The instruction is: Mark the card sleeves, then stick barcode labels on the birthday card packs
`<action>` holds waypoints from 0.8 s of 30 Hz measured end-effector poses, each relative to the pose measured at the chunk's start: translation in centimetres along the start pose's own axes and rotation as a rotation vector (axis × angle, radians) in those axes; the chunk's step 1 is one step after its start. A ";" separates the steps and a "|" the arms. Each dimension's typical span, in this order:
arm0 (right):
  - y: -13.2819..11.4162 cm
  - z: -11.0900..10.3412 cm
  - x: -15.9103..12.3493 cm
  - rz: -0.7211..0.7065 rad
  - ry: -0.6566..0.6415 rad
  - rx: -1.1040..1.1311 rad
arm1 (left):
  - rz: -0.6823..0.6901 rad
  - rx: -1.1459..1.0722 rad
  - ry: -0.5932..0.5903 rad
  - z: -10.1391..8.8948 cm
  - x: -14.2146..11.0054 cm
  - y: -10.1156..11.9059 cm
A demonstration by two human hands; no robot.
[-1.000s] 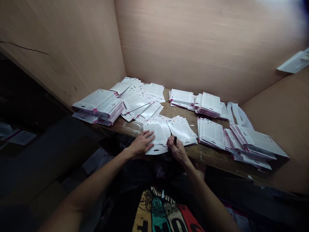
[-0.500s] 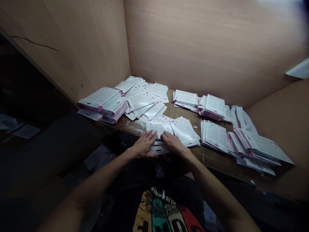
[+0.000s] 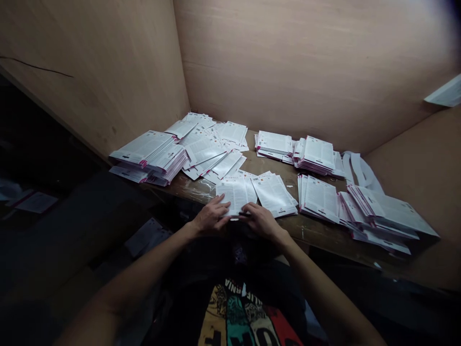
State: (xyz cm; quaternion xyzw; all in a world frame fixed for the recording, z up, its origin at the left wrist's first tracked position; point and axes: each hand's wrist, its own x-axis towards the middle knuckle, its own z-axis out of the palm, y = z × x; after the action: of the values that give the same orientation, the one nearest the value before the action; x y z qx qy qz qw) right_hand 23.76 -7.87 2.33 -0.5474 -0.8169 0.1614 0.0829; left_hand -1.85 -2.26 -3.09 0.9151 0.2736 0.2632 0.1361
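Observation:
A white printed flat packet (image 3: 234, 192) lies at the front edge of the wooden table, directly before me. My left hand (image 3: 212, 215) rests on its lower left side, fingers stretched flat over the surface and thumb near the bottom edge. At the lower right corner, my right hand (image 3: 261, 218) has its fingers curled around a small dark object (image 3: 245, 214), mostly hidden. Touching the right side of that packet is a fanned group of similar packets (image 3: 275, 194) with slots in their lower edges.
Loose packets (image 3: 205, 146) spread behind and left, beside a tall pink-edged stack (image 3: 144, 146). More stacks stand at the back (image 3: 317, 154) and right (image 3: 389, 216), near a white strip roll (image 3: 365, 173). Plywood walls (image 3: 281, 62) enclose the table (image 3: 194, 187).
The pale slotted flap below my hands no longer shows, and the packet's lower edge now sits between them. My right hand has moved slightly down and right. The view has shifted slightly.

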 end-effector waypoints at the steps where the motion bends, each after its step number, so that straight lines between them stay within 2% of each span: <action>1: -0.2 0.4 0.4 0.097 0.027 -0.030 | -0.015 0.001 0.033 0.2 0.1 -0.1; 3: -0.6 1.1 1.1 0.249 0.065 -0.099 | -0.021 0.031 0.042 0.4 0.3 -0.3; 5: -1.2 1.4 1.6 0.324 0.079 -0.116 | 0.015 0.092 -0.020 0.4 0.1 -0.2; 7: -1.8 1.6 1.7 0.380 0.114 -0.041 | 0.060 0.156 -0.043 0.3 -0.4 0.2; 9: -2.1 1.6 1.5 0.408 0.151 0.180 | 0.078 0.190 0.012 0.2 -1.2 1.2; 11: -1.8 1.1 0.8 0.383 0.211 0.518 | 0.097 0.172 0.086 0.0 -1.9 2.5; 13: -0.5 -0.1 -0.2 0.327 0.325 0.808 | 0.117 0.123 0.111 -0.3 -1.7 3.7; 15: 2.1 -1.9 -1.3 0.302 0.483 0.918 | 0.097 0.080 0.120 -0.7 -0.4 4.2; 17: 5.4 -4.1 -2.3 0.323 0.566 0.844 | 0.025 0.068 0.102 -0.9 1.6 3.7; 20: 9.6 -6.7 -3.3 0.450 0.467 0.454 | -0.064 0.111 -0.063 -0.7 4.1 2.0; 22: 10.6 -7.4 -3.9 0.549 0.433 0.159 | -0.079 0.154 -0.184 -0.5 4.3 1.2; 24: 10.0 -7.1 -4.3 0.591 0.531 0.038 | -0.081 0.186 -0.222 -0.5 3.4 1.2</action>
State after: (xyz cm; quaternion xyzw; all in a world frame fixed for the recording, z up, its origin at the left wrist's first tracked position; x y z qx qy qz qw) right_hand 36.34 -7.10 5.59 -0.7800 -0.5713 0.0462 0.2513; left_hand 0.80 -1.21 -0.83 0.9354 0.3169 0.1281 0.0905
